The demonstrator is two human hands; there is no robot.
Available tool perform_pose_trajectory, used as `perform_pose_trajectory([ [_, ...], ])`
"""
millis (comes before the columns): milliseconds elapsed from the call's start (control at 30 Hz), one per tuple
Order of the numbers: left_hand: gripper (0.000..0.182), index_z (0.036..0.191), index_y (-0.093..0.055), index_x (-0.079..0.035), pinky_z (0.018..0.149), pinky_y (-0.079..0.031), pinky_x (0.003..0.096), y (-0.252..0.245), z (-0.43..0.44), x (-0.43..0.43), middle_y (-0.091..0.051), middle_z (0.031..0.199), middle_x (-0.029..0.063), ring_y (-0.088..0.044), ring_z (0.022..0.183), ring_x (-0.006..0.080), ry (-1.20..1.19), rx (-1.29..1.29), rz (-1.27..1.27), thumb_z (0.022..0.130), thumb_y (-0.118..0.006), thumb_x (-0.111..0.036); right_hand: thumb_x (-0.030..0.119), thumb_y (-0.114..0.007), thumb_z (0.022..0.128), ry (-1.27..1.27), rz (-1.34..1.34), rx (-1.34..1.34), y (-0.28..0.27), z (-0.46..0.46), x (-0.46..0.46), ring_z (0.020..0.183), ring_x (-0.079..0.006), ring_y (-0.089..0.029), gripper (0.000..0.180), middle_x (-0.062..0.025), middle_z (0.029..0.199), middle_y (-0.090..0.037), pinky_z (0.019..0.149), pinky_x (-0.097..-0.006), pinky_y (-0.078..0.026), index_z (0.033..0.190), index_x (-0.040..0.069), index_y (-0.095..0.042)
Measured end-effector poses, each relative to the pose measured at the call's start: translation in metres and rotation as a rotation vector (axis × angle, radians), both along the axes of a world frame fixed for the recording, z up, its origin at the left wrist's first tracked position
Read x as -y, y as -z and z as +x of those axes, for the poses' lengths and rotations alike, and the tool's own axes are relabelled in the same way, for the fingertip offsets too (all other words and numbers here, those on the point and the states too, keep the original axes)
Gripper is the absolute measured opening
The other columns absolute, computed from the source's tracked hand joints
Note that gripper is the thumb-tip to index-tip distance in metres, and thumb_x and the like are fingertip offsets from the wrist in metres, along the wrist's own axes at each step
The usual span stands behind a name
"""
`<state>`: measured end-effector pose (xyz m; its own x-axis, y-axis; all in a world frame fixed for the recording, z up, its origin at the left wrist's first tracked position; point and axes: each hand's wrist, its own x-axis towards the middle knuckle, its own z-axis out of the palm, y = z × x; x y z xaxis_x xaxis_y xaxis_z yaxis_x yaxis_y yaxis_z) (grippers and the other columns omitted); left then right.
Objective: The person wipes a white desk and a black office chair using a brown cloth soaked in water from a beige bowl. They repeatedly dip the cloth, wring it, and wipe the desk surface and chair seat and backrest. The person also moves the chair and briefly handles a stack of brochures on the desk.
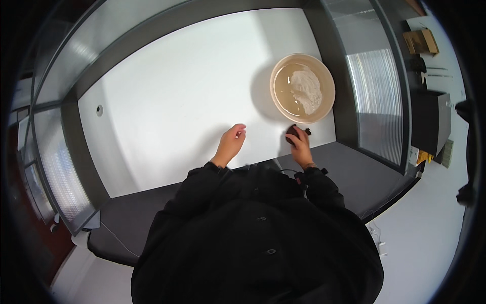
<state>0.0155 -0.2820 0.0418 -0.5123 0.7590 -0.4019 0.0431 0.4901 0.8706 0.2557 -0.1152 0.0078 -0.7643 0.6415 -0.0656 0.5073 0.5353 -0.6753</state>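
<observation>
My right hand (pixel 301 147) grips a small, rounded, dark brown object (pixel 291 133) just below the basin. A short dark part (pixel 308 131) sticks out past the fingers on the right; the hand covers much of the rest. The round beige basin (pixel 278 108) stands at the right of the white tabletop, with water and a pale, whitish patch (pixel 306 89) in it. Left of the basin, my left hand (pixel 230 144) hovers over the tabletop with its fingers curled towards the thumb. Nothing plainly shows in it, but the fingertips are blurred.
The white tabletop (pixel 171 95) is bounded by dark frames with ribbed translucent panels (pixel 377 95) at the sides. A round cable hole (pixel 99 110) sits at its left. Along my side runs a dark grey surface (pixel 364 178). Beyond the right panel are a cardboard box (pixel 419 41) and a black box (pixel 427 123).
</observation>
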Motion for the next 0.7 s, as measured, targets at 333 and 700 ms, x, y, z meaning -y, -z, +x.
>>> perform_pose_trajectory([
  [333,0.047,0.127,-0.042,0.001,0.089,-0.046,0.033,-0.005,0.033,-0.119,-0.056,0.115,0.0135,-0.059,0.101,0.0211,-0.195,0.622,0.006,0.092,-0.054,-0.028,0.025,-0.056,0.086,0.673,-0.932,-0.35,-0.034,0.035,-0.08,0.066,-0.0121,-0.054,0.025,-0.004,0.075,-0.058,0.059,-0.0236,-0.042,0.08,0.002,-0.061],
  [700,0.04,0.121,-0.044,0.006,0.085,-0.051,0.0392,-0.01,0.032,-0.113,-0.057,0.116,0.0172,-0.061,0.099,0.0269,-0.289,0.791,0.024,0.084,-0.048,-0.006,0.047,-0.061,0.085,0.647,-1.221,-0.139,-0.065,-0.009,-0.106,0.063,-0.0138,-0.059,0.048,-0.0072,0.075,-0.063,0.055,-0.0261,-0.046,0.088,-0.001,-0.063],
])
